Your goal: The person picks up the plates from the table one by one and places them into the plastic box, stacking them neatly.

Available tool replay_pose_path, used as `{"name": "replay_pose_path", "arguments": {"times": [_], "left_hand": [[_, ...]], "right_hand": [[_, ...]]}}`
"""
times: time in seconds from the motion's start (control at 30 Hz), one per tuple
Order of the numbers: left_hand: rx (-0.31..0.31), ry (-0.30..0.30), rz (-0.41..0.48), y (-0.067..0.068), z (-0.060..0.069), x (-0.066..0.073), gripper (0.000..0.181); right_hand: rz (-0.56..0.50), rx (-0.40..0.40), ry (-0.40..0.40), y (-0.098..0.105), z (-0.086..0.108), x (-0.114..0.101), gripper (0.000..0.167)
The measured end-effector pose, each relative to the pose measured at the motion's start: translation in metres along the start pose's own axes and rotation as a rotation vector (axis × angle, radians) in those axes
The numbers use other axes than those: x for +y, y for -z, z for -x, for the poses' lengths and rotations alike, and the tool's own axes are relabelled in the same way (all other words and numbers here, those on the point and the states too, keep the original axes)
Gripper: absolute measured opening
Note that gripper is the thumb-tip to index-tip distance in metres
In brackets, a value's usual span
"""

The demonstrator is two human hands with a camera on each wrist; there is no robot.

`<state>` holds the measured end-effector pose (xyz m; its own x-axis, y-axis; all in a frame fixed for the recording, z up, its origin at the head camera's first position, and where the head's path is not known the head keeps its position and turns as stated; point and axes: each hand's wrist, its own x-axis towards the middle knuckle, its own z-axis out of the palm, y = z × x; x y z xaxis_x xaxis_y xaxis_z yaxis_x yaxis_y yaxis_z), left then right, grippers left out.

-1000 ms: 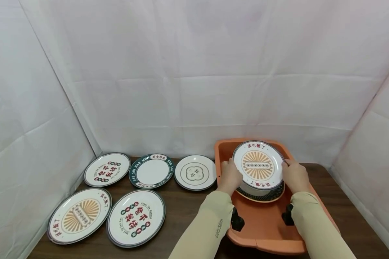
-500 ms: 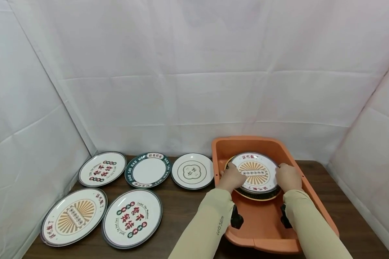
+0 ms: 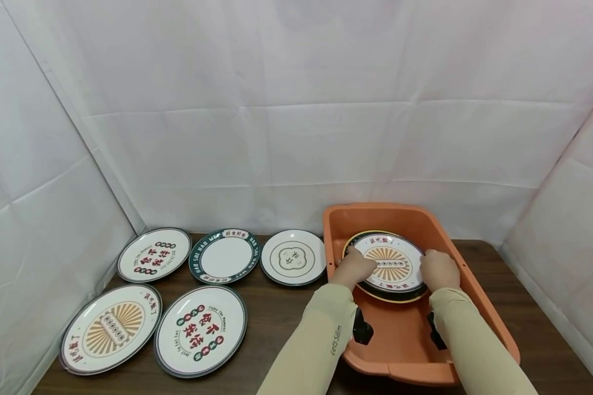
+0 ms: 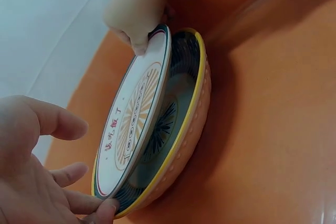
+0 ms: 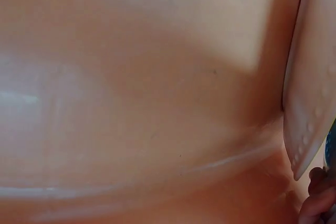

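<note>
A white plate (image 3: 387, 255) with an orange sunburst lies tilted over a yellow-rimmed dish (image 3: 363, 236) with a dark patterned inside, within an orange plastic basin (image 3: 390, 334). In the left wrist view, a gap shows between the plate (image 4: 134, 114) and the dish (image 4: 191, 108) beneath. My right hand (image 3: 440, 269) pinches the plate's right rim, thumb on top. At the left rim is my left hand (image 3: 354, 269), its thumb spread away from the plate and its lower fingertips (image 4: 107, 208) touching the edge. The right wrist view catches mostly basin and the dish's bumpy outside (image 5: 310, 93).
On the brown table (image 3: 277, 312) left of the basin lie several plates, including a green-rimmed plate (image 3: 224, 255), a small white plate (image 3: 293, 257), and a red-lettered plate (image 3: 200, 331). White cloth (image 3: 277, 148) walls stand behind and at both sides.
Both hands have lowered the sunburst plate from above the dish down onto it. The left thumb now stands away from the plate. The other plates stay put; the head view has shifted slightly.
</note>
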<state>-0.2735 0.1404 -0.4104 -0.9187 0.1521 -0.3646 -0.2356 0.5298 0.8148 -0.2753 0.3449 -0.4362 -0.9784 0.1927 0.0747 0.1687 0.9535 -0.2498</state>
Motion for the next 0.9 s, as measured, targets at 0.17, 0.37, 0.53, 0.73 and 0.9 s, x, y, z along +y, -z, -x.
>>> {"name": "replay_pose_path", "arguments": {"times": [0.17,0.37,0.53,0.73,0.9], "left_hand": [[0.015,0.01,-0.016,-0.0005,-0.0004,0.0012,0.075],[0.041,0.001,-0.04,-0.0017,-0.0006,0.001,0.072],[0.046,-0.035,-0.054,-0.0004,0.001,0.0004,0.064],[0.045,-0.059,-0.098,0.0006,0.0005,0.0001,0.026],[0.049,-0.063,-0.111,0.0011,-0.0012,0.0009,0.015]], "right_hand": [[-0.005,-0.016,-0.022,0.0003,0.0003,-0.0004,0.024],[0.013,-0.026,-0.024,-0.0012,0.0003,0.0021,0.026],[0.013,-0.027,-0.018,-0.002,0.0008,0.003,0.025],[0.015,-0.046,-0.025,0.0004,0.0019,0.0019,0.025],[0.005,-0.029,-0.011,0.0011,0.0022,0.0012,0.024]]}}
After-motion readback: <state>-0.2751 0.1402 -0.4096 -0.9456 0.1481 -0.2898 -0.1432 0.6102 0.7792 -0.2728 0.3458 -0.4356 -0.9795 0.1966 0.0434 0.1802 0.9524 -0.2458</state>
